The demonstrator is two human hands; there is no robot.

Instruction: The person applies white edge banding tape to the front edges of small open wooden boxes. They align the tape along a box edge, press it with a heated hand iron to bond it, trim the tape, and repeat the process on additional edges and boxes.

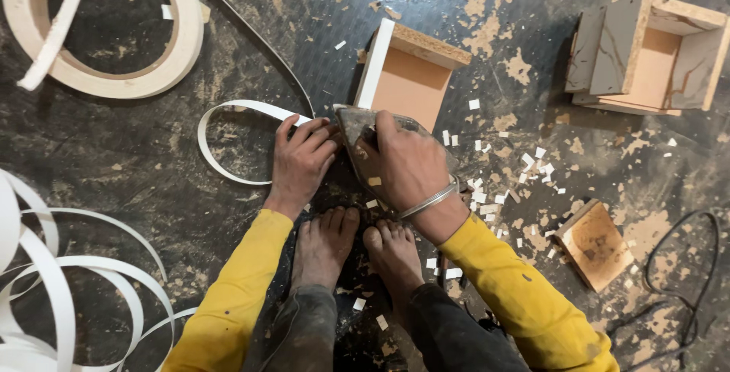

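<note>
My right hand [407, 163] grips the handle of a dark clothes iron [353, 125] whose tip points up toward a small particle-board box [411, 75]. A white edge-banding strip [375, 64] lies along the box's left edge. My left hand [302, 160] rests flat on the floor beside the iron, fingers touching the end of a curling white banding strip [228, 109]. My two bare feet [357, 246] sit just below the hands. Yellow sleeves cover both arms, and a metal bangle is on my right wrist.
A large roll of white banding [114, 75] lies at top left, loose white loops [68, 281] at bottom left. A second open board box [650, 52] stands top right, a small board offcut [597, 244] at right, a black cable [684, 281] at bottom right. White trimmings litter the dark floor.
</note>
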